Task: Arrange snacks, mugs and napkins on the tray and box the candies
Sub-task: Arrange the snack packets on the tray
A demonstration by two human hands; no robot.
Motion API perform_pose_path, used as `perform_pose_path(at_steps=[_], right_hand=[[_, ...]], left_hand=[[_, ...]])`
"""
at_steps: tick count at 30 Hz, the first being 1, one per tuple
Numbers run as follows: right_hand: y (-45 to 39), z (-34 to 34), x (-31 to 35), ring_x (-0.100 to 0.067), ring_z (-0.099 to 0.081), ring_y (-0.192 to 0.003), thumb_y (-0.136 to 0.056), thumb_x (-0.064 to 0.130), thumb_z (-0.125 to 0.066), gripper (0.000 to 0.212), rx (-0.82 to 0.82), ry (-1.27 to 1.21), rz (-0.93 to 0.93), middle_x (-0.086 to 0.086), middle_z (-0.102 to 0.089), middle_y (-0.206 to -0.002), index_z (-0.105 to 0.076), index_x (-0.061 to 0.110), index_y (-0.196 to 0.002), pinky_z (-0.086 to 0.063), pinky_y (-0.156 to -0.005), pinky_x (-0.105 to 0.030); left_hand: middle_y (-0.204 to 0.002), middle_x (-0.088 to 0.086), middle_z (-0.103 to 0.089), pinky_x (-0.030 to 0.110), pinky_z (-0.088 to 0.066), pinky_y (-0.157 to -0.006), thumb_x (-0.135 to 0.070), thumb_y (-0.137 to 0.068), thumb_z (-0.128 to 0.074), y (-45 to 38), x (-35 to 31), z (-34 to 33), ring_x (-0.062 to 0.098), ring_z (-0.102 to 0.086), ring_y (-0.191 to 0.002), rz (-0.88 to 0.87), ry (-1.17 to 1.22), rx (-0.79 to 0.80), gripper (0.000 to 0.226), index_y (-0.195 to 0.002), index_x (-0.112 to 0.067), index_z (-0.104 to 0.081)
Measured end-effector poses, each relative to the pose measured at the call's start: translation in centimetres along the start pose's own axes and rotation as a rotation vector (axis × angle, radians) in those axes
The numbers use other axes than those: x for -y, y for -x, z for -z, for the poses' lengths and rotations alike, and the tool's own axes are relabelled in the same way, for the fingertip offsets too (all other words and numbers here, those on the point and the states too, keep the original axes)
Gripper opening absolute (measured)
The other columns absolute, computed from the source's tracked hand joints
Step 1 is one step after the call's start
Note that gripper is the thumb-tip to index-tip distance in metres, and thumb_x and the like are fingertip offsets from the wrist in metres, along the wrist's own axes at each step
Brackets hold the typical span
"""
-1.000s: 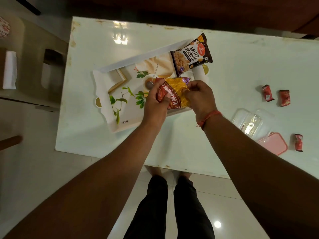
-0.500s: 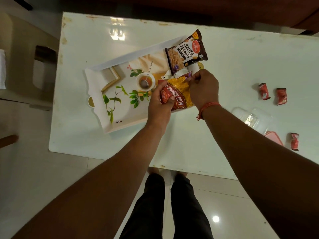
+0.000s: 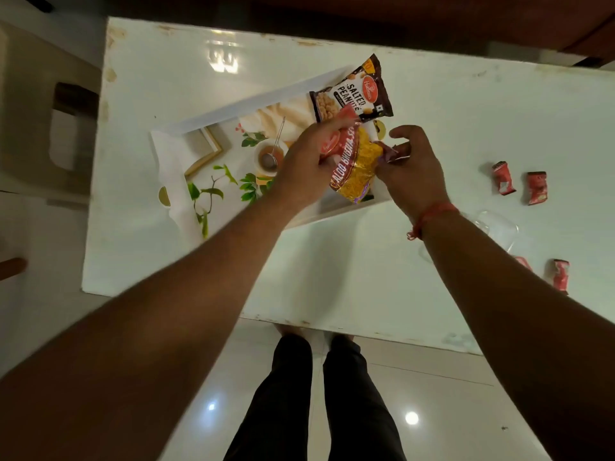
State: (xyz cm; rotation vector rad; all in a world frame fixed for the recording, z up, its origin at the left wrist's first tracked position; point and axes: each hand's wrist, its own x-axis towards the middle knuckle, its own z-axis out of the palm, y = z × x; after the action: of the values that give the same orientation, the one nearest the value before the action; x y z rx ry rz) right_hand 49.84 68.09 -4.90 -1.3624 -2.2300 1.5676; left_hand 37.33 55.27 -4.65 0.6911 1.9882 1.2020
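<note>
A glossy white table with chipped edges stands on pale shiny floor tiles. Over the tray's right end, the left hand grips the yellow snack packet; the right hand pinches its right edge. Three red candies lie near the table's right edge.

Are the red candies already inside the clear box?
No, the red candies lie loose on the white table, outside the clear box beside them.

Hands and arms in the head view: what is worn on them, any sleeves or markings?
Both forearms are bare, no sleeves in view. The right hand has a thin red thread band tied at its wrist, a loose end hanging. The left hand shows no ring, watch or band.
</note>
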Motion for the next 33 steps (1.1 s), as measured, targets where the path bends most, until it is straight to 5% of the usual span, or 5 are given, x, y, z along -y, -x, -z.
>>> perform_pose_path(at_steps=[3, 9, 13, 17, 33], right_hand=[[0.1, 1.5, 0.3, -0.013, -0.056, -0.103, -0.08, 0.018, -0.074, 0.054, 0.12, 0.132, 0.204, 0.002, -0.053, -0.118, -0.052, 0.019, -0.129, -0.044, -0.081, -0.012], [-0.9, 2.1, 1.2, -0.017, -0.067, -0.097, -0.072, 0.037, -0.077, 0.057, 0.159, -0.058, 0.035, 0.011, -0.065, -0.103, -0.052, 0.039, -0.122, -0.059, -0.081, -0.046], [-0.9, 1.3, 1.1, -0.028, -0.07, -0.089, -0.07, 0.028, -0.069, 0.025, 0.091, -0.118, -0.021, 0.013, -0.062, -0.084, -0.059, 0.032, -0.092, -0.06, -0.072, -0.049], [-0.3, 0.2, -0.2, -0.022, -0.072, -0.074, -0.075, 0.029, -0.072, 0.025, -0.078, -0.167, -0.158, -0.003, -0.066, -0.084, -0.053, 0.018, -0.087, -0.062, -0.064, -0.039], [-0.7, 0.4, -1.4, -0.016, -0.057, -0.082, -0.095, 0.031, -0.06, 0.024, -0.112, 0.257, -0.113, 0.0, -0.06, -0.085, -0.058, 0.01, -0.084, -0.032, -0.054, -0.014]], left_hand=[[-0.142, 0.001, -0.046, 0.025, -0.05, -0.097, 0.006, -0.089, -0.056, -2.2, -2.2, 1.5, 0.017, -0.045, -0.131, -0.216, -0.388, 0.267, 0.069, -0.143, -0.034, -0.042], [-0.148, 0.005, -0.046, 0.037, -0.045, -0.104, -0.001, -0.091, -0.058, -5.0, -5.0, 1.7, 0.024, -0.046, -0.131, -0.392, -0.773, 0.482, 0.08, -0.153, -0.034, -0.021], [-0.136, 0.007, -0.051, 0.042, -0.043, -0.104, -0.002, -0.085, -0.058, -4.2, -4.2, 0.9, 0.027, -0.045, -0.125, -0.466, -0.75, 0.134, 0.069, -0.148, -0.024, -0.037], [-0.113, 0.006, -0.054, 0.039, -0.052, -0.09, 0.0, -0.086, -0.056, -0.3, -1.1, -2.4, 0.018, -0.057, -0.103, -0.073, -0.225, -0.355, 0.036, -0.119, -0.013, -0.06], [-0.162, 0.013, -0.015, 0.04, -0.021, -0.121, -0.04, -0.102, -0.035, 4.9, 5.5, -4.7, 0.029, -0.016, -0.15, -0.168, -1.055, 0.182, 0.064, -0.154, -0.006, -0.018]])
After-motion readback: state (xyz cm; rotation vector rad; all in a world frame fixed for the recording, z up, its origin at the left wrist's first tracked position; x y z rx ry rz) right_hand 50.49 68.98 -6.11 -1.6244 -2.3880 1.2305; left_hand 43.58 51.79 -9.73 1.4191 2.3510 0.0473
